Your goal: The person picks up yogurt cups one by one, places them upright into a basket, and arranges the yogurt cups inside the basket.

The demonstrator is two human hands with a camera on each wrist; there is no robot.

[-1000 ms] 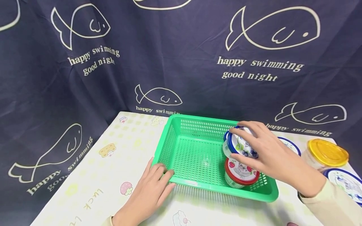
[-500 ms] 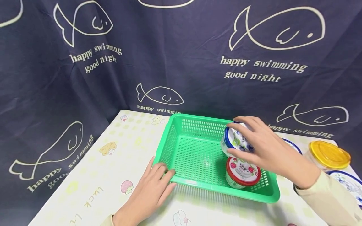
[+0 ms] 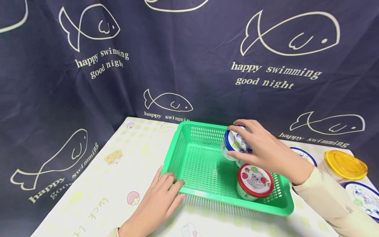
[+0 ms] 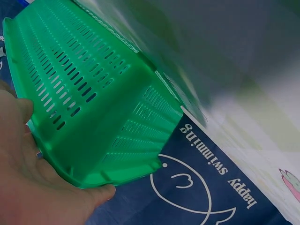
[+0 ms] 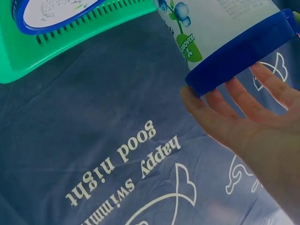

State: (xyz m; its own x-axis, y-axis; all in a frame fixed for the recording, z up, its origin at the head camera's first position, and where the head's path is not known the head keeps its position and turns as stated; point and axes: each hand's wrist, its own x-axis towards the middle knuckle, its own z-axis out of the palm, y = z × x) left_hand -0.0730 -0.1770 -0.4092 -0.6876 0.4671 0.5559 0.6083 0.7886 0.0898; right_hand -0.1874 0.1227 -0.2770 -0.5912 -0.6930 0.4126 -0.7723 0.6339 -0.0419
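My right hand (image 3: 265, 151) grips a blue-lidded tub (image 3: 234, 141) with blueberry print by its lid, tilted over the back of the green basket (image 3: 177, 148). In the right wrist view the fingers spread along the rim of the lid. Another blue-lidded tub (image 5: 58, 13) is in the basket, mostly hidden from the head view by the held one. In front of it, a red-lidded tub (image 3: 255, 180) with strawberry print stands by the basket's right end. My left hand (image 3: 157, 197) holds the basket's front left corner, fingers over the rim and thumb along the outside.
To the right of the basket, a tub with a yellow lid (image 3: 344, 164) and two more blue-lidded tubs stand on the patterned tablecloth (image 3: 124, 184); one blue lid (image 3: 362, 199) is cut by the frame edge. A dark blue fish-print curtain (image 3: 189, 59) hangs right behind the table.
My right hand has carried the blue-lidded tub left and slightly up, uncovering more of the red-lidded tub. The left hand keeps its hold on the basket corner.
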